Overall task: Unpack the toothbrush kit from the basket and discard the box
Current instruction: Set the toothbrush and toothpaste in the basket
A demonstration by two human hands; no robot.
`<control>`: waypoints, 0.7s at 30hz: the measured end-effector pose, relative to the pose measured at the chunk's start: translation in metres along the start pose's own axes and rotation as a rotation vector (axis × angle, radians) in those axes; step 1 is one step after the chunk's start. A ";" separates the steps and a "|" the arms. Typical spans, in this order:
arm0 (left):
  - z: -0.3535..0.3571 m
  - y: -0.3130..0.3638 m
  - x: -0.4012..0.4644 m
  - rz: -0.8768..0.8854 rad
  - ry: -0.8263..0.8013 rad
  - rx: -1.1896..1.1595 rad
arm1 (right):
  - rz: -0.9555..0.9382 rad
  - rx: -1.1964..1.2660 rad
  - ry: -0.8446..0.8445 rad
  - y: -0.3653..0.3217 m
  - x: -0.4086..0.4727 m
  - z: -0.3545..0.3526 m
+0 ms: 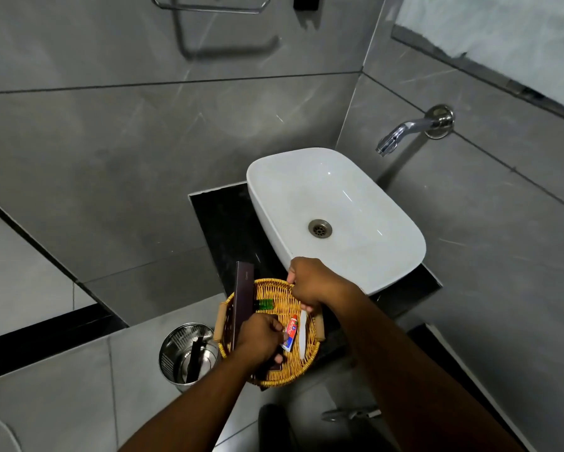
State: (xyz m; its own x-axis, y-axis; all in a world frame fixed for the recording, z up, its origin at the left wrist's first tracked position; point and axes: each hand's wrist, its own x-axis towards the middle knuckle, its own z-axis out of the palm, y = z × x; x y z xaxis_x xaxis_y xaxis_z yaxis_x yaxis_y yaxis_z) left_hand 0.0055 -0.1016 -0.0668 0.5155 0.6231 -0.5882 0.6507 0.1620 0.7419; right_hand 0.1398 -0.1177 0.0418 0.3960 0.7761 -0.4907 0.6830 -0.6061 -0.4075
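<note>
The left hand [257, 337] covers the dark box [272, 367] beneath it, leaving only an end showing. The toothbrush [303, 334] head disappears under the right hand [310, 282]. Print on the toothpaste tube [290, 332] beside the left hand is unreadable.

Round woven wicker basket [274, 290] on a black stone counter [228, 223] beside a white rectangular ceramic basin [365, 197]. Left hand [259, 337] grips a long dark purple cardboard box [243, 298]; right hand [313, 282] grasps a white toothbrush [302, 334] beside a small red-and-white toothpaste tube [290, 332]. Steel waste bin [176, 350] stands below.
</note>
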 end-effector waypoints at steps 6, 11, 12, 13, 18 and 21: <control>0.000 0.011 -0.008 0.239 0.141 0.435 | 0.013 0.131 0.004 0.004 0.002 -0.001; -0.008 0.032 -0.015 0.315 -0.098 -0.010 | -0.020 0.197 0.023 0.000 0.000 -0.009; -0.011 0.035 -0.016 0.320 -0.126 -0.043 | -0.020 0.236 0.025 -0.001 -0.001 -0.010; -0.012 0.037 -0.016 0.326 -0.117 -0.043 | -0.019 0.285 0.030 -0.002 -0.002 -0.011; -0.018 0.036 -0.010 0.291 -0.070 -0.038 | -0.017 0.443 0.129 0.008 -0.010 -0.003; -0.021 0.030 -0.001 0.218 -0.083 0.000 | 0.018 0.512 0.256 0.020 -0.016 0.008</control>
State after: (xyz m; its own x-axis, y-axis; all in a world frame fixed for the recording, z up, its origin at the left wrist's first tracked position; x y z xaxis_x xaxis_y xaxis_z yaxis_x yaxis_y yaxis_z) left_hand 0.0130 -0.0814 -0.0377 0.6882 0.5780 -0.4384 0.5187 0.0304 0.8544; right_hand 0.1430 -0.1436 0.0354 0.5840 0.7439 -0.3249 0.3154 -0.5767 -0.7536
